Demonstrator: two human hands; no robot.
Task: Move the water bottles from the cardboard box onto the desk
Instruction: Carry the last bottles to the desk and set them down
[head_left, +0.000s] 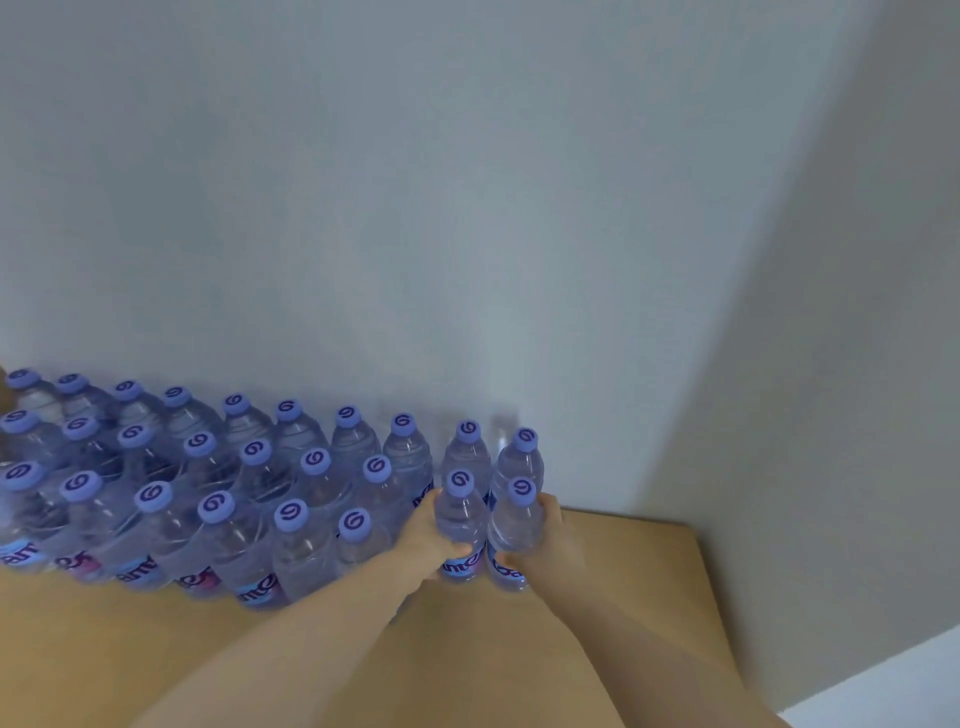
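Observation:
Several clear water bottles with purple caps (208, 488) stand in three rows on the light wooden desk (623, 561), against the wall. At the right end of the rows, my left hand (423, 535) grips one bottle (460, 519) by its body. My right hand (553, 525) grips the bottle beside it (517, 525). Both bottles are upright, and their bases are at the desk surface; I cannot tell whether they touch it. The cardboard box is out of view.
A pale wall (467, 234) rises directly behind the bottle rows. The desk's right edge (711, 597) lies close to my right hand, with another wall (831, 415) beyond it. Bare desk surface stretches in front of the bottles.

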